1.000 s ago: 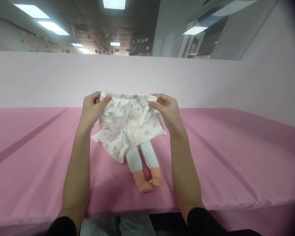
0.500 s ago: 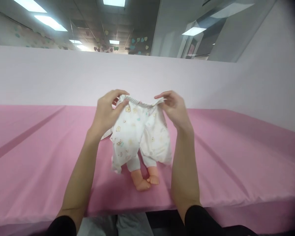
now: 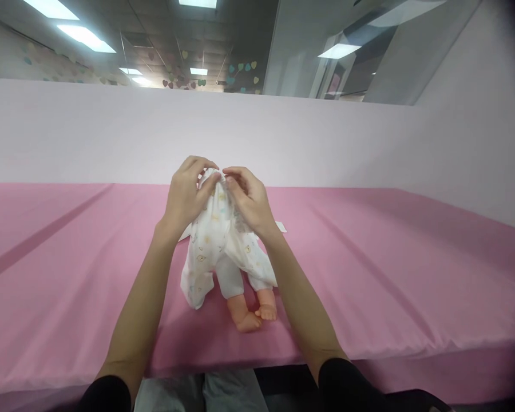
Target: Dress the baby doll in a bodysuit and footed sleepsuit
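Observation:
A pair of white printed baby pants (image 3: 210, 240) hangs from my hands above a baby doll (image 3: 244, 315). My left hand (image 3: 189, 189) pinches the gathered waistband between thumb and fingers. Close beside it, my right hand (image 3: 249, 197) has its fingers bent at the other part of the waistband, gripping the cloth. The legs of the pants droop down, one on each side. Below them the doll's white-clad legs and bare feet show, pointing toward me; its upper body is hidden behind the pants and my hands.
The doll lies on a pink padded surface (image 3: 369, 274) with creases and a front edge near my lap. A pale wall (image 3: 111, 134) rises behind it, with a window (image 3: 223, 46) above. A white cloth corner (image 3: 280, 227) shows right of my right wrist.
My right hand has moved left, up to my left hand, bringing the stretched waistband together. The pants have bunched up and narrowed. My left hand has stayed nearly in place.

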Tool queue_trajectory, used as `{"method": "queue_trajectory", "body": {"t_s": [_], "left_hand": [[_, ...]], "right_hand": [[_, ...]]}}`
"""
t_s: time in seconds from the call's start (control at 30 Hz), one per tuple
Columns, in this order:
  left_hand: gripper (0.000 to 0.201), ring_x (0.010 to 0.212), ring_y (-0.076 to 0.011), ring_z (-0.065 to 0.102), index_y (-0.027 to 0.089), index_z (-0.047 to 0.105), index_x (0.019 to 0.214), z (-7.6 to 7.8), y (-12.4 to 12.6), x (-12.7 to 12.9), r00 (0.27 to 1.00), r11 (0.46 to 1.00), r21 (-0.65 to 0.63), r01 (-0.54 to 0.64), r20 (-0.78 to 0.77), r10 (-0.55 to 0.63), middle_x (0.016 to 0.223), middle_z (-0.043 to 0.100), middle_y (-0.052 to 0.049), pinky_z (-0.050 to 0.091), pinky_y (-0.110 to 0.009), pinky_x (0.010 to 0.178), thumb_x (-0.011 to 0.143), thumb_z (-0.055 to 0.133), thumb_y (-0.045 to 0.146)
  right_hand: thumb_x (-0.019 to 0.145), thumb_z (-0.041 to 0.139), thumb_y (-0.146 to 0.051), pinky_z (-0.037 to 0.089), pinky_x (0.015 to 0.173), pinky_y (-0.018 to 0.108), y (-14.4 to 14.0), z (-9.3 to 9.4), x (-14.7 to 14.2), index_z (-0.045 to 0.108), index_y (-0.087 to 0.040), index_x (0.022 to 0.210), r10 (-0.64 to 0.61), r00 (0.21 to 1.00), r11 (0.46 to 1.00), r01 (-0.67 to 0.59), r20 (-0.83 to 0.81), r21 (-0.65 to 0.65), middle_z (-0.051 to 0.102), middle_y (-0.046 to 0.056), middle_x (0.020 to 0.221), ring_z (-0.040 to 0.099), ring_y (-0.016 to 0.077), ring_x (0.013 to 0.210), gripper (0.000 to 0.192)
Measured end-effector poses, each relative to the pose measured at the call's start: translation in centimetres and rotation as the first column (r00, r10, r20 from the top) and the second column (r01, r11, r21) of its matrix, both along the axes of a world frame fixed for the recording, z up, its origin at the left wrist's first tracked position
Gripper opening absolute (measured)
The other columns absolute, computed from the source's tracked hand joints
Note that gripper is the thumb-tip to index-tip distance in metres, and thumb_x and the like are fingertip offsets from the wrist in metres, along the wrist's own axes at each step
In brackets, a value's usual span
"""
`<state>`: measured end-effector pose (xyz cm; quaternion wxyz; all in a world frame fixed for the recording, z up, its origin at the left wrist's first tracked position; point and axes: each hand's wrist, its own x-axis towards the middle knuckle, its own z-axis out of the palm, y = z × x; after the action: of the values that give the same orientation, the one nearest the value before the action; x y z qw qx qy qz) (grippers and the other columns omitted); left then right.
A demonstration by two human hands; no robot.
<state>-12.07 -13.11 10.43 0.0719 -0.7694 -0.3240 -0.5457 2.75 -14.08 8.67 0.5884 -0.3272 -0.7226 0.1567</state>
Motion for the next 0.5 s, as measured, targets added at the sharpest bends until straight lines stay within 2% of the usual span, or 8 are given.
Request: {"method": "queue_trajectory", "body": {"t_s": [0.1,0.17,0.27,0.33,0.4,0.5], "left_hand": [[0.019,0.092,-0.0154,0.055,0.019,0.058,0.087,0.0,0.1,0.1,0.996,0.995,0.064,-0.082,0.036,0.08,0.1,0.059,-0.006,0.045,-0.027,0.077,0.092,0.048,0.034],[0.018,0.089,-0.0151,0.055,0.019,0.057,0.085,0.0,0.1,-0.1,0.995,0.994,0.055,-0.096,0.035,0.094,0.095,0.06,-0.005,0.045,-0.027,0.077,0.092,0.047,0.032],[0.017,0.085,-0.0149,0.056,0.019,0.058,0.084,-0.1,0.2,-0.5,0.999,0.999,-0.018,-0.049,-0.017,0.049,0.089,0.062,-0.003,0.046,-0.028,0.077,0.092,0.046,0.029],[0.018,0.084,-0.0155,0.057,0.019,0.059,0.084,-0.2,0.3,-0.8,0.998,0.996,-0.087,-0.032,-0.058,0.027,0.09,0.064,-0.003,0.046,-0.029,0.076,0.091,0.045,0.029],[0.02,0.083,-0.0164,0.058,0.019,0.06,0.084,-0.4,0.3,-1.1,0.993,0.985,-0.17,-0.031,-0.114,0.012,0.09,0.065,-0.004,0.046,-0.031,0.075,0.09,0.044,0.03],[0.022,0.084,-0.0176,0.058,0.02,0.062,0.084,-0.5,0.2,-1.2,0.98,0.955,-0.294,-0.038,-0.199,-0.022,0.091,0.066,-0.004,0.047,-0.032,0.075,0.089,0.044,0.032]], "right_hand": [[0.085,0.057,-0.03,0.047,0.076,0.03,-0.3,-0.1,-0.6,0.06,-0.021,0.098,-0.053,0.993,0.999,0.053,0.104,0.004,0.06,0.004,0.095,0.057,0.017,0.088,0.017],[0.082,0.054,-0.019,0.046,0.073,0.029,-0.3,-0.3,-0.8,0.062,-0.019,0.086,-0.103,0.976,0.995,0.103,0.193,0.012,0.059,0.004,0.09,0.057,0.0161,0.083,0.008],[0.081,0.046,-0.009,0.044,0.07,0.028,-0.1,-0.6,-0.7,0.062,-0.018,0.077,-0.064,0.935,0.995,0.088,0.35,-0.051,0.06,0.003,0.083,0.057,0.0144,0.076,0.019],[0.082,0.049,-0.012,0.043,0.067,0.027,0.0,-1.0,-0.6,0.063,-0.017,0.08,0.015,0.884,0.986,0.064,0.467,-0.153,0.061,0.002,0.079,0.057,0.0141,0.072,0.015],[0.082,0.056,-0.022,0.041,0.064,0.027,0.3,-1.6,-0.7,0.063,-0.017,0.085,0.064,0.813,0.967,0.094,0.579,-0.239,0.062,0.002,0.077,0.057,0.015,0.07,0.009],[0.078,0.065,-0.035,0.038,0.059,0.027,1.0,-3.2,-1.6,0.062,-0.017,0.087,0.157,0.685,0.936,0.128,0.711,-0.329,0.063,0.003,0.079,0.056,0.017,0.069,0.02]]}}
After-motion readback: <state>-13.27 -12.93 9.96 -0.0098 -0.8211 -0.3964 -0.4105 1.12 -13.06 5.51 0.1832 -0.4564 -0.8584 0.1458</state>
